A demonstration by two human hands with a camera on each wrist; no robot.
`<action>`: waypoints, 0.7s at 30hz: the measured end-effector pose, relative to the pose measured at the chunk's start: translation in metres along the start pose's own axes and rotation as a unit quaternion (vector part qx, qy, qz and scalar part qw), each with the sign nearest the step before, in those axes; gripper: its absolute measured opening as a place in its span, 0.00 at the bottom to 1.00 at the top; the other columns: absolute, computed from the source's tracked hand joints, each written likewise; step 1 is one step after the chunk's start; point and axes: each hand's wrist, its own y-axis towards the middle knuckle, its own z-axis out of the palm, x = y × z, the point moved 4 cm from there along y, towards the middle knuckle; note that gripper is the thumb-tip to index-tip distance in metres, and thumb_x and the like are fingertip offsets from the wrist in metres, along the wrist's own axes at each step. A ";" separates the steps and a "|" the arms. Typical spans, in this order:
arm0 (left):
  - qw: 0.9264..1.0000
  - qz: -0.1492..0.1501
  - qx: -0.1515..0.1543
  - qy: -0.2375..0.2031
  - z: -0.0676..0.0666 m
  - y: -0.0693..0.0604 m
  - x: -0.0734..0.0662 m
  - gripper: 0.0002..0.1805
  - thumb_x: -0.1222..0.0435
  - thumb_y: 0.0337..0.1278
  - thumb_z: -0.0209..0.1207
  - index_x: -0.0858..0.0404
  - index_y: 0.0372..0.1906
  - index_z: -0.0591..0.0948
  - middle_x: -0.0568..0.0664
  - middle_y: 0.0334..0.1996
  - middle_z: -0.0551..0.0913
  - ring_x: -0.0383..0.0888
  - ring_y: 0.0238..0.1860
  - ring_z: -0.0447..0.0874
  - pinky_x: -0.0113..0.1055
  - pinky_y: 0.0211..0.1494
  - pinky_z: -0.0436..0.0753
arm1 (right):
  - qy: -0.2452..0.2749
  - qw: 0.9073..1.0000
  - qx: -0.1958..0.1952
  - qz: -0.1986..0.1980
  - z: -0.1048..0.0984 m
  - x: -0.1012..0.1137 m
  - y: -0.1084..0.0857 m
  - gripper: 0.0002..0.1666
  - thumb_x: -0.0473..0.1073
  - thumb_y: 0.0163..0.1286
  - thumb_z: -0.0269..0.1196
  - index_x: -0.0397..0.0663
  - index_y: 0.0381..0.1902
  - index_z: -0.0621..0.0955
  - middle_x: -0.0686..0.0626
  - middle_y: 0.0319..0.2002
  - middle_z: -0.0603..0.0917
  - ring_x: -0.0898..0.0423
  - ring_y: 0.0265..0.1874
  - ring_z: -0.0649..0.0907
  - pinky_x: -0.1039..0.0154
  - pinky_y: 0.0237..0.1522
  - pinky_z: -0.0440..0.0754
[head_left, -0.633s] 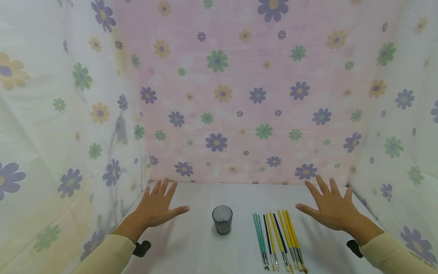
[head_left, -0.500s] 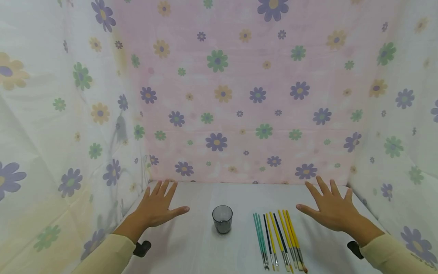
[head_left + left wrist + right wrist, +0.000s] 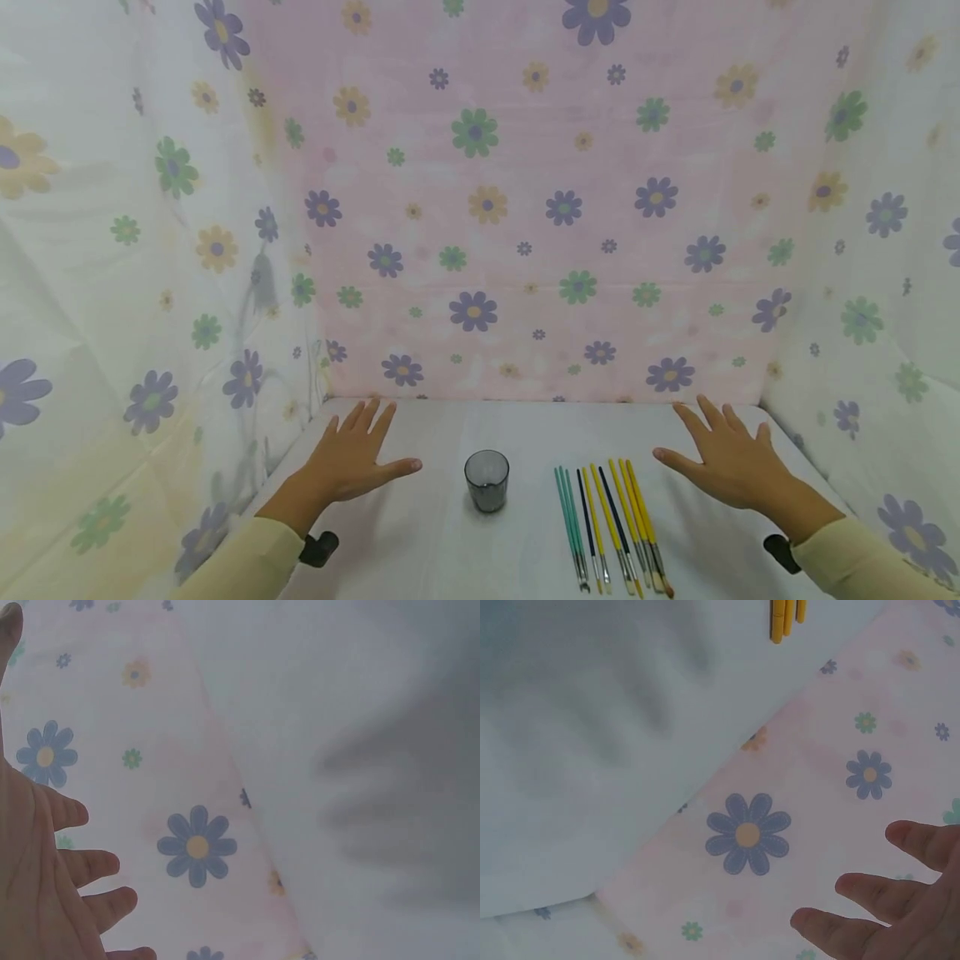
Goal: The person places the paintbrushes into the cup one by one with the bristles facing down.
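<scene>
Paintbrushes point(image 3: 613, 510) lie in row on white table point(image 3: 420, 542), to left of right hand point(image 3: 731, 462) and closer to person. Long way points away from person: hairy ends near, handle tips far. Right hand nearer brushes; left hand point(image 3: 348, 458) well apart. Gray see-through cup point(image 3: 487, 487) stands upright between left hand and brushes. Both hands spread wide, holding nothing. Head view shows whole brushes; right wrist view, just yellow handle tips; left wrist view, no brush, no cup.
</scene>
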 end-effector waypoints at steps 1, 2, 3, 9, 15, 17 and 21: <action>1.000 0.001 0.000 -0.007 0.002 0.001 -0.001 0.64 0.18 0.54 0.45 0.60 0.83 0.54 0.63 0.83 0.52 0.67 0.80 0.54 0.75 0.75 0.53 | 0.004 1.000 -0.002 -0.004 0.000 0.000 0.000 0.59 0.83 0.68 0.50 0.43 0.79 0.64 0.25 0.76 0.61 0.19 0.70 0.63 0.11 0.58 0.52; 1.000 0.001 0.002 -0.015 0.005 0.002 -0.003 0.64 0.18 0.53 0.45 0.59 0.83 0.54 0.62 0.83 0.52 0.67 0.80 0.56 0.74 0.74 0.57 | 0.011 1.000 -0.002 -0.008 0.001 0.000 0.000 0.59 0.82 0.69 0.51 0.41 0.78 0.65 0.25 0.75 0.63 0.20 0.69 0.66 0.13 0.58 0.57; 1.000 0.001 0.005 -0.027 0.007 0.003 -0.005 0.65 0.18 0.52 0.46 0.59 0.83 0.54 0.62 0.82 0.53 0.68 0.79 0.58 0.74 0.73 0.60 | 0.019 1.000 -0.001 -0.009 0.002 0.000 0.000 0.59 0.81 0.69 0.51 0.39 0.77 0.66 0.26 0.73 0.66 0.21 0.67 0.69 0.16 0.58 0.63; 0.993 -0.002 0.021 -0.114 0.024 0.006 -0.020 0.66 0.19 0.48 0.53 0.56 0.84 0.53 0.57 0.82 0.57 0.63 0.78 0.63 0.67 0.71 0.71 | 0.055 0.998 0.009 -0.001 0.009 -0.002 0.003 0.60 0.81 0.70 0.51 0.29 0.69 0.72 0.25 0.64 0.75 0.26 0.59 0.78 0.29 0.52 0.78; 0.983 -0.005 0.028 -0.181 0.042 0.010 -0.036 0.66 0.21 0.45 0.60 0.53 0.83 0.54 0.56 0.80 0.61 0.60 0.76 0.67 0.65 0.72 0.70 | 0.065 0.998 0.024 0.011 0.018 -0.003 0.008 0.59 0.82 0.68 0.51 0.30 0.65 0.75 0.28 0.59 0.79 0.33 0.53 0.82 0.33 0.51 0.81; 0.978 -0.005 0.026 -0.206 0.049 0.012 -0.042 0.65 0.24 0.44 0.64 0.52 0.83 0.55 0.55 0.79 0.63 0.58 0.74 0.70 0.64 0.71 0.73 | 0.070 0.997 0.027 0.013 0.024 -0.004 0.008 0.58 0.82 0.69 0.52 0.30 0.65 0.76 0.31 0.56 0.81 0.36 0.50 0.84 0.35 0.49 0.82; 0.968 -0.007 0.017 -0.251 0.062 0.015 -0.051 0.64 0.27 0.43 0.69 0.51 0.82 0.57 0.52 0.77 0.67 0.51 0.68 0.77 0.59 0.65 0.80 | 0.089 0.995 0.037 0.022 0.036 -0.005 0.011 0.57 0.80 0.69 0.55 0.29 0.64 0.76 0.34 0.52 0.83 0.39 0.47 0.85 0.39 0.45 0.84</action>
